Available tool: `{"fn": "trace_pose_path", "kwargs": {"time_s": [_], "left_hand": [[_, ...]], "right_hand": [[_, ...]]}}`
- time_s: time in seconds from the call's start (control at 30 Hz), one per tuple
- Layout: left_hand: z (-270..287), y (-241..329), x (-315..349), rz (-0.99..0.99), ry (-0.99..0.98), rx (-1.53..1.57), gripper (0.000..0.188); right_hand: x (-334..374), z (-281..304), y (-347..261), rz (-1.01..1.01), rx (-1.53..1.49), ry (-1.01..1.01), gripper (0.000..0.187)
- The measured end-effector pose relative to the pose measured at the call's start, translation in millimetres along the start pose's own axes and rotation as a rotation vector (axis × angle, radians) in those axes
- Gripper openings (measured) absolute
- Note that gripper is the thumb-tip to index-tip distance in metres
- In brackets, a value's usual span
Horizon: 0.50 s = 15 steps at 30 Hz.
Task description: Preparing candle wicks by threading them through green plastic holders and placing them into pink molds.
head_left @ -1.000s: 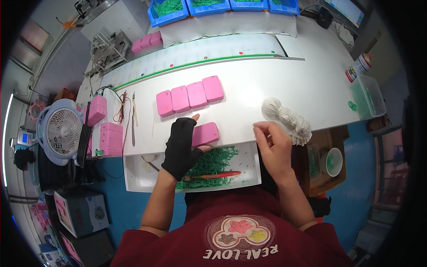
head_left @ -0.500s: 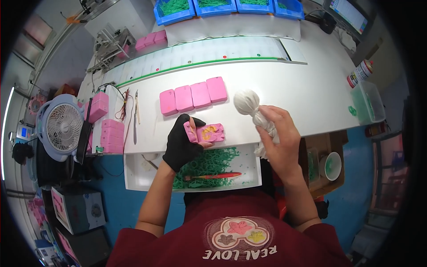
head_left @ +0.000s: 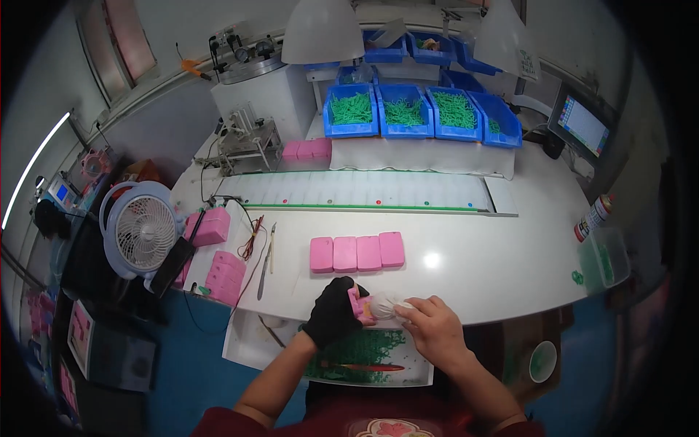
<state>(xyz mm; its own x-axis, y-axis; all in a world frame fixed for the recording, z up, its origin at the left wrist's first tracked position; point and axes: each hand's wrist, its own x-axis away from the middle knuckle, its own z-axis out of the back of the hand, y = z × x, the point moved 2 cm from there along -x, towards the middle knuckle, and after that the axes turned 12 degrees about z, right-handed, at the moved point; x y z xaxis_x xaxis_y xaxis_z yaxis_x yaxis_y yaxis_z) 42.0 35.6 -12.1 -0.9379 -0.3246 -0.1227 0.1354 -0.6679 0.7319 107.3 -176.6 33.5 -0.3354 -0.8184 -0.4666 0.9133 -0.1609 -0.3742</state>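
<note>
In a black glove, my left hand (head_left: 331, 313) grips a pink rubber mould (head_left: 357, 304), bent open above the drawer's near edge. My bare right hand (head_left: 438, 331) pinches the tied neck of a white cloth pouch (head_left: 384, 304). The pouch's round end rests against the mould's opened face, hiding much of its inside. Beyond my hands, several pink blocks (head_left: 357, 253) lie side by side in a row on the white table (head_left: 480, 266). Below my hands is a pulled-out white drawer (head_left: 419, 377) of green wax pieces (head_left: 364, 353), with a red-handled tool (head_left: 371, 368) lying across them.
Blue bins (head_left: 405, 131) of green pieces stand at the back, behind a light panel (head_left: 328, 191). On the left are a fan (head_left: 145, 226), stacked pink blocks (head_left: 226, 277) and thin tools (head_left: 266, 262). A spray can (head_left: 593, 217) and clear tub (head_left: 606, 258) sit at the right edge.
The white pouch has come down and left onto the mould; it was held up apart from it before. My view has tilted up, showing more of the back.
</note>
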Motion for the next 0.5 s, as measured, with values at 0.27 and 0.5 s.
{"fn": "trace_pose_path", "kwargs": {"time_s": [0.27,0.5], "left_hand": [[-2.4,8.4,-4.4,0.024,-0.148,0.253,0.058],[-18.9,22.8,3.5,0.176,-0.168,0.415,0.078]], "right_hand": [[18.2,37.9,50.2,-0.187,0.344,0.137,0.033],[-9.7,17.3,1.7,-0.397,-0.444,0.295,0.027]]}}
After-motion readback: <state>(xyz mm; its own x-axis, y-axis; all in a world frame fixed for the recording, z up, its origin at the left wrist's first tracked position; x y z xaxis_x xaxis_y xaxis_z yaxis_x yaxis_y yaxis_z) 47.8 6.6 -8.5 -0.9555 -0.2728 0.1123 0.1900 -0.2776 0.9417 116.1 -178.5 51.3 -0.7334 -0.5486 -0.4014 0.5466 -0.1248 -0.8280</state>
